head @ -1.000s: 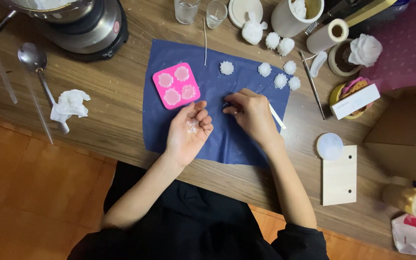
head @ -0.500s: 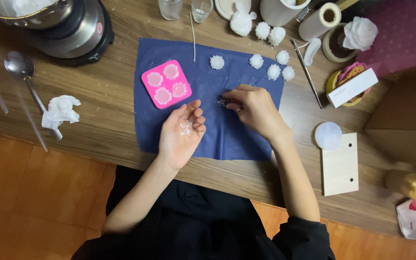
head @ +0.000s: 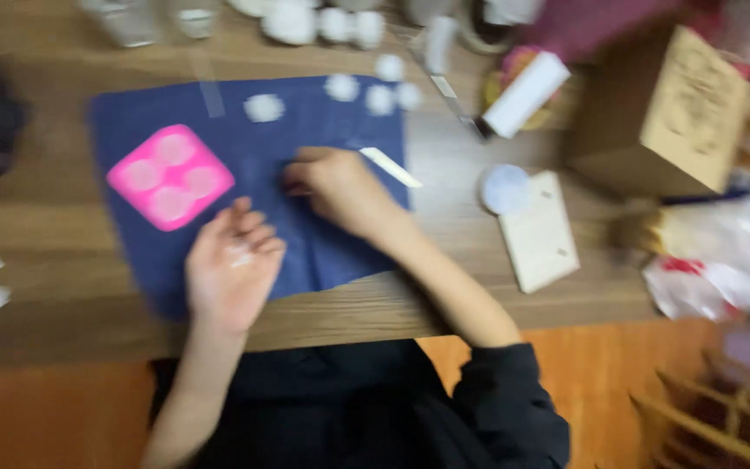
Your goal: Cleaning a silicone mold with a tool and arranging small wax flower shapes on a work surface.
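Head view's pretty smeared, but the layout reads okay. Left hand (head: pixel 232 265) lies palm up over the near edge of the blue cloth (head: pixel 340 243), fingers spread, a few white bits (head: pixel 238 253) sitting in the palm. Right hand (head: pixel 332 182) is just beside it, farther in and to the right, fingertips pressed together down on the cloth; can't tell if they've got anything. Pink mold (head: pixel 171 176) sits left of both, nearer the left hand.
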